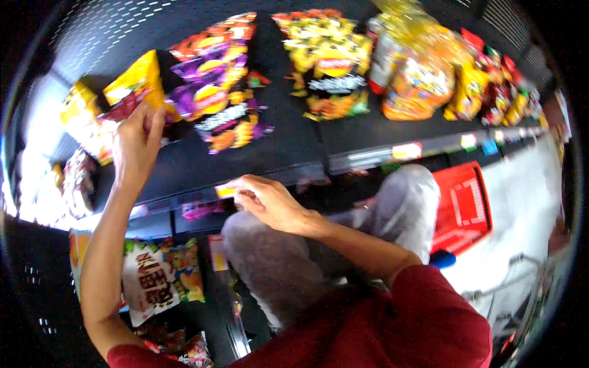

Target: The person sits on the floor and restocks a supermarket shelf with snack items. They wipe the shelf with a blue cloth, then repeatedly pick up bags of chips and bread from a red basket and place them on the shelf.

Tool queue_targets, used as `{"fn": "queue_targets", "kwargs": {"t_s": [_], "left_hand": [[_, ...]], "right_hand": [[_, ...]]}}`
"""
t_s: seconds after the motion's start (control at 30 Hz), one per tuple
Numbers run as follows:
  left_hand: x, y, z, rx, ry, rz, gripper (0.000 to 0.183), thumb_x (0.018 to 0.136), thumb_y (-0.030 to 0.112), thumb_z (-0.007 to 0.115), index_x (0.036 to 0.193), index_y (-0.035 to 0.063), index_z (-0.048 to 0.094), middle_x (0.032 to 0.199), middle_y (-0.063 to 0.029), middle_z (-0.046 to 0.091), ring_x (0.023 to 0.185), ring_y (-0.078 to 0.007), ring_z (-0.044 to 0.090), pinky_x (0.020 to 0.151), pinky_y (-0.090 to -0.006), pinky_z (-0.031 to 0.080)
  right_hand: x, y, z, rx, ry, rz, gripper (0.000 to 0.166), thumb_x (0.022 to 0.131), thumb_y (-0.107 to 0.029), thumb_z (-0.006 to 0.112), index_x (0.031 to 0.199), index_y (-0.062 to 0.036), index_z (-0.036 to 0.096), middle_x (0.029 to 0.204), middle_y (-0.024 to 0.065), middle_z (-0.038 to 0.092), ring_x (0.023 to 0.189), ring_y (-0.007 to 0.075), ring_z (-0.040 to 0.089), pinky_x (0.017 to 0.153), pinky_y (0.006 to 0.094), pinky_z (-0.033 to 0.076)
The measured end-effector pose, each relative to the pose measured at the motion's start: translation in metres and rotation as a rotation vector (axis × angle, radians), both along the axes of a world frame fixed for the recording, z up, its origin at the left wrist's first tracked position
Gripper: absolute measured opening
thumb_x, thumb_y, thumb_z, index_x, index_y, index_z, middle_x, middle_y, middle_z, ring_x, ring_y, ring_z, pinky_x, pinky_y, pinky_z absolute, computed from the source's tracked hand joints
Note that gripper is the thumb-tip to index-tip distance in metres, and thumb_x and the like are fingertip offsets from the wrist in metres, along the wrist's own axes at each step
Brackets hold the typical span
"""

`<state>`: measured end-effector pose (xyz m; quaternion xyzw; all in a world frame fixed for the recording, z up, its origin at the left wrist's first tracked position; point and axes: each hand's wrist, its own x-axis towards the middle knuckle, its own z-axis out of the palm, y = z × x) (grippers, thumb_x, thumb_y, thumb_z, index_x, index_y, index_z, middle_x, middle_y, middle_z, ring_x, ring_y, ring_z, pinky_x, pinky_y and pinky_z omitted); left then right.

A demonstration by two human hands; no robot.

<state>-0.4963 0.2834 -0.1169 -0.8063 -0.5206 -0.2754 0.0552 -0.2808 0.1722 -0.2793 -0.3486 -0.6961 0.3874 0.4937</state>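
My left hand [137, 146] reaches onto a black shelf [294, 138], its fingers closed on the lower part of a yellow and maroon snack bag [138, 85]. The fingertips are partly hidden against the bag. More yellow snack bags [80, 110] stand just to the left. Right of this hand is a row of purple and orange chip bags [214, 99]. Over my bent knee, my right hand [269, 201] has curled fingers at a small white and yellow price label [225, 191] by the shelf's front edge. Whether they grip the label or only touch it is unclear.
Yellow and black chip bags [333, 64] and a large orange snack bag [418, 87] stand farther right. A lower shelf holds a white snack bag [149, 280]. On the floor at right is a red plastic basket [460, 207], with a metal cart frame [520, 285] nearby.
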Motion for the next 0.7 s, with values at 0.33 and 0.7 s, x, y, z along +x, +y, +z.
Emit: {"fn": "queue_targets", "kwargs": {"t_s": [0.33,0.7], "left_hand": [[0.164,-0.107,-0.047,-0.016,0.169,-0.702,0.032,0.086,0.014,0.071,0.066,0.0065,0.048,0.059,-0.0108,0.046,0.054,-0.0311,0.051,0.051,-0.0418,0.04],[0.232,-0.098,-0.164,-0.322,-0.084,-0.742,0.026,0.089,0.011,0.068,0.07,0.0032,0.051,0.063,-0.0125,0.054,0.053,-0.0325,0.054,0.051,-0.0415,0.042]], "right_hand": [[0.145,-0.08,0.019,0.111,0.001,-0.326,0.024,0.097,-0.004,0.054,0.12,0.0002,0.062,0.09,0.0094,0.064,0.081,0.0166,0.066,0.07,0.029,0.053],[0.37,-0.214,-0.109,-0.38,-0.26,-1.205,0.036,0.095,-0.023,0.065,0.122,-0.0007,0.059,0.099,0.0168,0.068,0.091,0.0234,0.067,0.077,0.0359,0.054]]}}
